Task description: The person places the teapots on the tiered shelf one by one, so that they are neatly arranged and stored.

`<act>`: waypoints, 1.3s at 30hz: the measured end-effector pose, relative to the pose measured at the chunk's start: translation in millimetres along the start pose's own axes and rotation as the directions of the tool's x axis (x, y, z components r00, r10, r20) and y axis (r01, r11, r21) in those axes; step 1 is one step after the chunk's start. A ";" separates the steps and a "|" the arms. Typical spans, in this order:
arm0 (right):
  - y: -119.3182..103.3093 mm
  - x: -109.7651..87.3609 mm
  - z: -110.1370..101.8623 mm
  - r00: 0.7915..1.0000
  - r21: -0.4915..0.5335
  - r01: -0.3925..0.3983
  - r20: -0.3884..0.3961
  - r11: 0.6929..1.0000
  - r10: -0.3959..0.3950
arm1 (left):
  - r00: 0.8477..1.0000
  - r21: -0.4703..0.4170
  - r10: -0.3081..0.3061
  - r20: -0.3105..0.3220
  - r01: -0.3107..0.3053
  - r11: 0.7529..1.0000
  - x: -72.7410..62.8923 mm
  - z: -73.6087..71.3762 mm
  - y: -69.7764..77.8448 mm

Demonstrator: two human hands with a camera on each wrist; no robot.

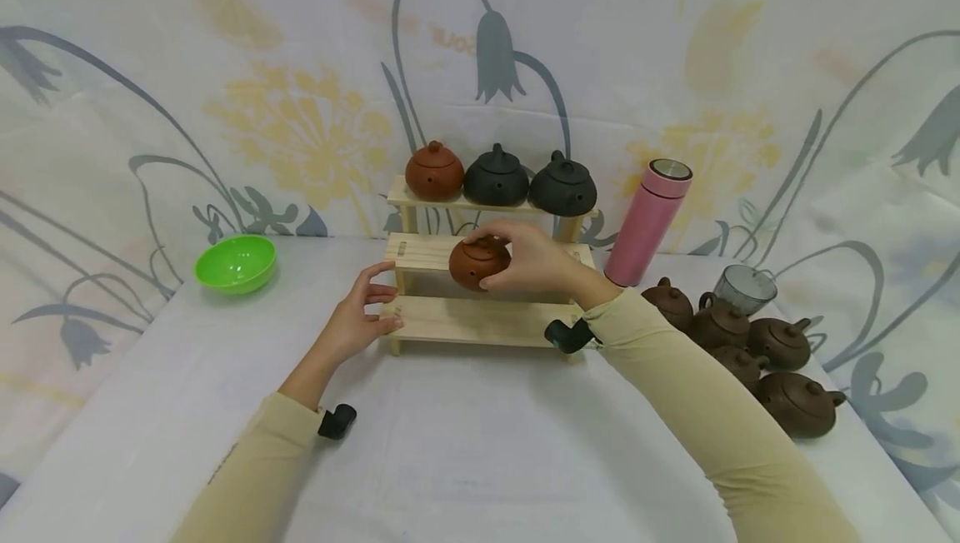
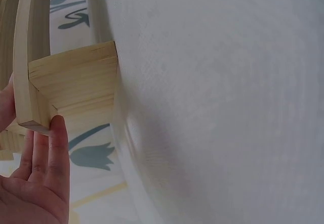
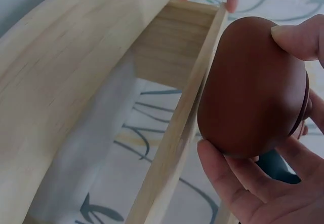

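Note:
My right hand holds a small reddish-brown teapot at the middle tier of a wooden display stand. In the right wrist view, thumb and fingertips pinch the rounded body of the teapot, close beside the shelf edge. My left hand grips the stand's left end, fingers on the ends of the middle and lower tiers. In the left wrist view, fingertips of that hand touch the end of a board. On the top tier stand an orange-brown teapot and two black teapots.
A pink thermos leans in view just right of the stand. Further right, several dark brown teapots cluster around a clear glass cup. A green bowl sits at the left. Behind hangs a flower-patterned cloth.

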State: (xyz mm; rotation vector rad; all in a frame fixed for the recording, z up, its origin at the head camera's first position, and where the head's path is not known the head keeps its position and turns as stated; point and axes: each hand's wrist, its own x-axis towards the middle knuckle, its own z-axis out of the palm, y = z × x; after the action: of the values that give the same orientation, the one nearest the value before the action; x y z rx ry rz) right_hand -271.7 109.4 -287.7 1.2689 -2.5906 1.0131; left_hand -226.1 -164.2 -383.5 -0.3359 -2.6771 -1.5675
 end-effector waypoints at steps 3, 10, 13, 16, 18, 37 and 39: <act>-2.4 11.1 6.1 1.000 0.025 -0.009 0.014 1.000 0.009 | 1.000 0.006 -0.007 -0.003 0.007 1.000 -0.2 -0.2 -0.7; -6.9 32.6 15.4 0.999 0.020 -0.016 0.036 1.000 0.015 | 1.000 0.003 -0.011 0.001 0.011 1.000 0.1 -0.2 1.2; -4.4 38.9 18.2 0.999 0.028 -0.021 0.035 0.999 0.020 | 1.000 0.001 -0.012 0.005 0.012 1.000 0.8 0.4 1.1; -1.7 42.6 19.5 0.999 0.043 -0.016 0.034 0.999 0.015 | 1.000 0.002 -0.018 0.009 0.018 1.000 1.9 1.0 1.5; -0.9 44.0 20.3 0.999 0.056 -0.001 0.038 0.998 -0.001 | 1.000 0.003 -0.024 0.007 0.024 1.000 2.3 0.9 2.0; 2.6 28.4 29.5 1.000 0.231 0.001 -0.018 0.973 0.004 | 1.000 -0.008 -0.012 0.013 0.013 1.000 1.6 -0.9 1.4; 3.1 20.9 28.8 0.998 0.257 -0.019 -0.046 0.966 0.032 | 1.000 -0.009 -0.019 0.015 0.019 1.000 1.3 -0.7 1.2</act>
State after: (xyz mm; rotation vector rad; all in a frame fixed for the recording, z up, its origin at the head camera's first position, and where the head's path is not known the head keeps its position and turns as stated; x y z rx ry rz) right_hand -281.7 79.5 -304.5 1.2449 -2.5072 1.4051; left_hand -227.3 -163.9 -381.9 -0.3249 -2.6934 -1.5893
